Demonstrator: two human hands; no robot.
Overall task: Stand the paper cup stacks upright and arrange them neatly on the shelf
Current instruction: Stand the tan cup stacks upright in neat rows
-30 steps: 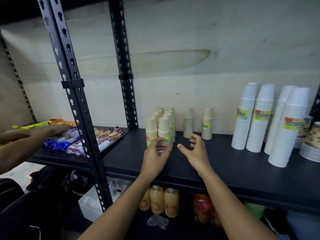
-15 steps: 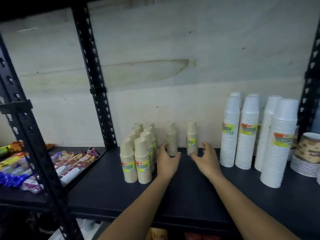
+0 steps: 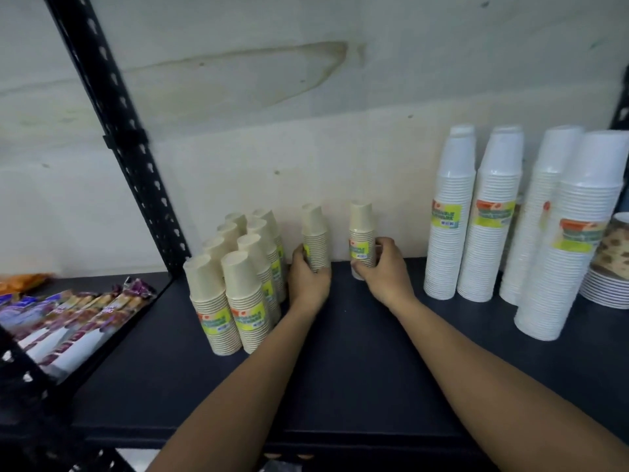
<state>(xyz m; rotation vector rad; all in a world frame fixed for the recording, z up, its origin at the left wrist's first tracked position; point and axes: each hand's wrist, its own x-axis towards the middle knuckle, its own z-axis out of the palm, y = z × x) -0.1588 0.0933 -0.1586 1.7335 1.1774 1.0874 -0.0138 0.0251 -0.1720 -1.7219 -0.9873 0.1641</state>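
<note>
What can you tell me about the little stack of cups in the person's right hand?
A short stack of beige paper cups, nested mouth down, with a green and yellow label round its middle. It stands upright at the back of the dark shelf, near the pale wall. The right hand grips its lower half and hides its base.

The left forearm (image 3: 238, 386) and the right forearm (image 3: 476, 362) are showing bare along the whole length that is falling inside the view. Each one is narrowing smoothly toward the wrist. The left hand (image 3: 308, 277) and the right hand (image 3: 384, 270) are going bare as well, with knuckles showing on their backs. Whatever the person is wearing is lying beyond the bottom edge, out of sight.
</note>
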